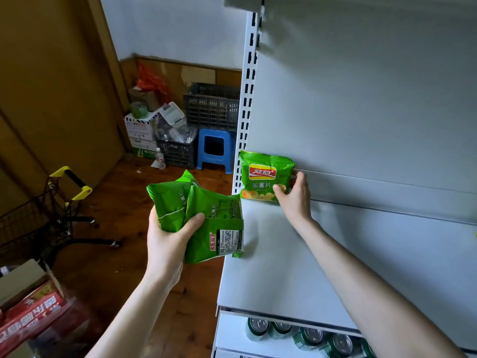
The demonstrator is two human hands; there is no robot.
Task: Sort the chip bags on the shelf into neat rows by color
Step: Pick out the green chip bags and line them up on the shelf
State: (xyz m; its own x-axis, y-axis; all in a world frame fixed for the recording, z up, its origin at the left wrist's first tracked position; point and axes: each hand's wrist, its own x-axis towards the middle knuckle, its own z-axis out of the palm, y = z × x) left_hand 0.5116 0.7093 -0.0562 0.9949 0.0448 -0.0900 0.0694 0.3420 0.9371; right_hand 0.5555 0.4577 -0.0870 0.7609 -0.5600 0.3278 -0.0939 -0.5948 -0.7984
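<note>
Chip bags (pixel 214 228), green: sorting judged to be at an early stage, one on the shelf, the rest in hand.

Shelf (pixel 284 275): white board and back panel filling the right half of the frame. It bears a single bag, and no row is formed yet.

Bundle of green bags (pixel 170 202): centre of the frame, held in the air just off the shelf's left edge. About three bags overlap, with backs and sides showing. None of them is placed yet.

Standing green bag (pixel 265 174): just right of centre, upright and face forward in the shelf's back left corner, against the back panel. It is judged the first of its row, set down but not yet released.

Left hand (pixel 167 244): clamped round the bundle from below, thumb across the front.

Right hand (pixel 294 200): pinches the standing bag's right edge, thumb on the front and fingers behind.

Cans (pixel 309 334): bottom right, on the tier beneath, no part of the job.

Other colours: none to be made out on the shelf. Remaining, as judged: place the bundle beside the first bag and square the row.
</note>
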